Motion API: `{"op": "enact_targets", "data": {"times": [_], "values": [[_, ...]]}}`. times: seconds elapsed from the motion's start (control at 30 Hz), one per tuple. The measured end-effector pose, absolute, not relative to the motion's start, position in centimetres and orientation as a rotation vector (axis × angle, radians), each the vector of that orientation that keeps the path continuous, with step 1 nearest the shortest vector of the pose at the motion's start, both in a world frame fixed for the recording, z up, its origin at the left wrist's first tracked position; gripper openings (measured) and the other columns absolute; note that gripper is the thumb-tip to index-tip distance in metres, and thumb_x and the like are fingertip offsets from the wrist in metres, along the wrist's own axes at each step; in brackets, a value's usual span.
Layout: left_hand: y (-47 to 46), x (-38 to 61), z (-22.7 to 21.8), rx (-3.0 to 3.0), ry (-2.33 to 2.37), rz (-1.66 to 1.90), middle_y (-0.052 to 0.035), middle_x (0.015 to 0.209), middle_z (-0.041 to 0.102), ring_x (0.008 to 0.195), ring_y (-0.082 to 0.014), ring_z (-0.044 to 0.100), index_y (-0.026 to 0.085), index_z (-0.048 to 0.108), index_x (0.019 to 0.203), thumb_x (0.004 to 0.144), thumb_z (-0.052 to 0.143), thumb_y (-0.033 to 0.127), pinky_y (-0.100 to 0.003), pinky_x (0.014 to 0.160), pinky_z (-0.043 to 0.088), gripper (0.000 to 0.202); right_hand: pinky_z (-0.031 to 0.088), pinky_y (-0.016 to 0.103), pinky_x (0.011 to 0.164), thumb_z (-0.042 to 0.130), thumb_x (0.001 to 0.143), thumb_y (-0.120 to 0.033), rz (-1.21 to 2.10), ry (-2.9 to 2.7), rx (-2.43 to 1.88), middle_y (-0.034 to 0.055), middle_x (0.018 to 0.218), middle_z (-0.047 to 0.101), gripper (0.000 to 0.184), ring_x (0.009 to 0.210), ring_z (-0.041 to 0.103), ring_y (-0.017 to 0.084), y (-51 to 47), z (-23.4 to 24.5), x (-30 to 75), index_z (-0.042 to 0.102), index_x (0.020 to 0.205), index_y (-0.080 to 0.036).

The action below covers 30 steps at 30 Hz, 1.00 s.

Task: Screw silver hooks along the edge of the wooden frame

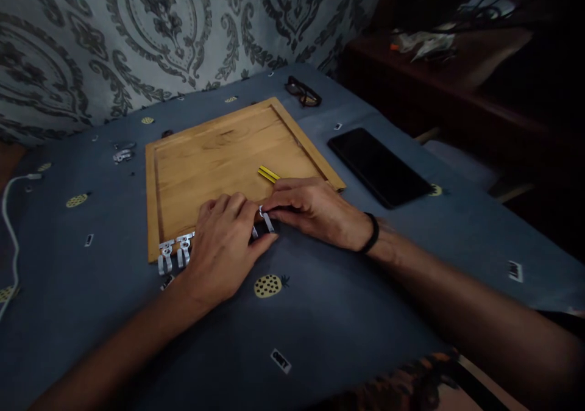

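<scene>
A framed wooden board (219,155) lies on the table, with silver metal hooks (184,249) along its near edge. My left hand (223,240) is wrapped over that edge, fingers on top and thumb stretched beneath, hiding part of the hook row. Just right of it, my right hand (315,210) is closed, thumb and forefinger pinched at the top of a silver hook (267,221). Whatever else lies between those fingertips is too small to make out. A yellow stick with a dark stripe (268,174) shows behind the right hand; I cannot tell whether it is held or lying there.
A black phone (379,167) lies right of the board, and glasses (303,91) lie beyond its far corner. Small metal pieces (123,153) sit at the left. A white cable (11,228) runs along the left side. The patterned wall borders the table's far side.
</scene>
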<state>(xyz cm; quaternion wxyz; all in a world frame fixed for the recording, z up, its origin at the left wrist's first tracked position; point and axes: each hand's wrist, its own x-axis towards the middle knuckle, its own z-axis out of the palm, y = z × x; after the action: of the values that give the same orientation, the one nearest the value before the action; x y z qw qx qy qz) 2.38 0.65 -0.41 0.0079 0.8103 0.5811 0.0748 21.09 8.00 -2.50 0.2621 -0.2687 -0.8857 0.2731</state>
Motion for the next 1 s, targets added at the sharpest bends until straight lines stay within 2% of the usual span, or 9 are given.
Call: {"op": "enact_targets", "data": {"times": [0.17,0.33,0.47,0.53,0.67,0.8,1.0], "values": [[0.6,2.4,-0.4,2.55,1.811,0.247,-0.0074,0.1,0.068,0.102,-0.0305,0.063,0.019,0.069,0.105,0.094,0.072,0.039,-0.048,0.091,0.05,0.024,0.048,0.023,0.071,0.067,0.094,-0.012,0.75,-2.385,-0.746,0.0033,0.087,0.073,0.014,0.078,0.067,0.013,8.0,-2.5,21.1,0.079,0.099,-0.018],[0.6,2.3,-0.4,2.55,1.808,0.275,-0.008,0.099,0.068,0.101,-0.0323,0.064,0.017,0.07,0.105,0.093,0.073,0.036,-0.05,0.089,0.051,0.023,0.049,0.024,0.072,0.07,0.091,-0.017,0.854,-2.279,-0.765,0.0034,0.086,0.075,0.014,0.078,0.068,0.014,8.5,-1.7,21.7,0.076,0.103,-0.015],[0.7,2.3,-0.3,2.561,1.8,0.289,-0.0079,0.098,0.068,0.1,-0.0321,0.065,0.017,0.07,0.106,0.092,0.074,0.035,-0.05,0.088,0.052,0.023,0.044,0.028,0.07,0.067,0.093,-0.019,0.544,-2.287,-1.073,0.0051,0.09,0.075,0.015,0.077,0.065,0.015,9.3,-1.2,22.4,0.077,0.103,-0.015],[0.8,2.3,-0.3,2.559,1.8,0.297,-0.0078,0.098,0.069,0.099,-0.032,0.066,0.018,0.069,0.105,0.092,0.074,0.034,-0.05,0.088,0.052,0.022,0.04,0.03,0.068,0.069,0.092,-0.026,0.369,-2.327,-1.255,0.0074,0.094,0.075,0.016,0.081,0.065,0.019,9.6,-1.1,22.6,0.076,0.103,-0.016],[0.8,2.3,-0.2,2.539,1.813,0.287,-0.0086,0.1,0.07,0.098,-0.0321,0.066,0.018,0.069,0.105,0.091,0.075,0.034,-0.051,0.089,0.052,0.022,0.032,0.029,0.061,0.074,0.09,-0.036,0.314,-2.394,-1.433,0.0082,0.096,0.075,0.022,0.08,0.064,0.02,9.6,-1.0,22.7,0.075,0.1,-0.017],[0.8,2.3,-0.1,2.512,1.816,0.265,-0.0088,0.105,0.07,0.102,-0.0315,0.065,0.019,0.068,0.105,0.092,0.074,0.033,-0.049,0.091,0.052,0.021,0.03,0.029,0.061,0.072,0.092,-0.032,0.414,-2.469,-1.465,0.0065,0.093,0.074,0.016,0.079,0.062,0.018,9.3,-0.8,22.3,0.074,0.096,-0.017],[0.7,2.4,-0.2,2.512,1.815,0.31,-0.0073,0.104,0.07,0.103,-0.031,0.065,0.019,0.068,0.105,0.09,0.076,0.03,-0.048,0.093,0.052,0.02,0.034,0.029,0.064,0.067,0.092,-0.025,0.517,-2.377,-1.423,0.0054,0.087,0.073,0.013,0.076,0.062,0.017,9.3,-0.6,22.4,0.074,0.096,-0.015]]}}
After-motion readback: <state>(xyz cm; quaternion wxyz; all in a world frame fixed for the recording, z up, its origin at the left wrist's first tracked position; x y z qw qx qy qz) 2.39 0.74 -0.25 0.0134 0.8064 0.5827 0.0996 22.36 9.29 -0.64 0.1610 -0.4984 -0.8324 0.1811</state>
